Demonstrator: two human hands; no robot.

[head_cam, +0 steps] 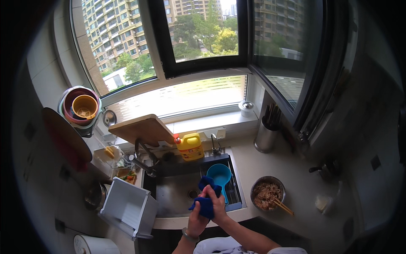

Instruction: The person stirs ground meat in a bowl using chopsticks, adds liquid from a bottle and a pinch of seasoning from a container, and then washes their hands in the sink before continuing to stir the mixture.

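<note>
A dark blue cloth is bunched between my two hands, over the front rim of a stainless steel sink. My left hand, with a bangle at its wrist, grips the cloth's lower part. My right hand holds it from the other side, and part of the cloth sticks up beyond the fingers. Just past my hands, a blue plastic ladle rests on the rack at the sink's right side. The chrome faucet stands at the sink's left rear.
A white bin sits left of the sink. Behind it stand a wooden cutting board and a yellow detergent jug. To the right are a metal bowl of minced filling with chopsticks and a knife holder. An opened window sash juts inward.
</note>
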